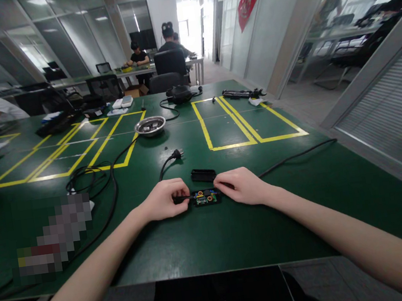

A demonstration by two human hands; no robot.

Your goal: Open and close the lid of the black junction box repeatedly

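open adapter box (206, 197) lies on the green table (233, 225), circuit board with orange coils exposed. its black lid (203, 175) sits just behind the box — off, not yet refitted. left hand (165, 199) grip pinches the cable at the box's left end; right hand (241, 186) grip closed at its right end. plug (176, 154) lies further behind, unconnected.

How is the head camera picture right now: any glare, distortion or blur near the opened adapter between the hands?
Head view: strong wide-angle bending at the edges; the far corridor is blown out white; ceiling lights glint on the metal bowl. The opened adapter between left hand and right hand is evenly lit, small but fairly sharp; a pixelated patch covers the table's left.
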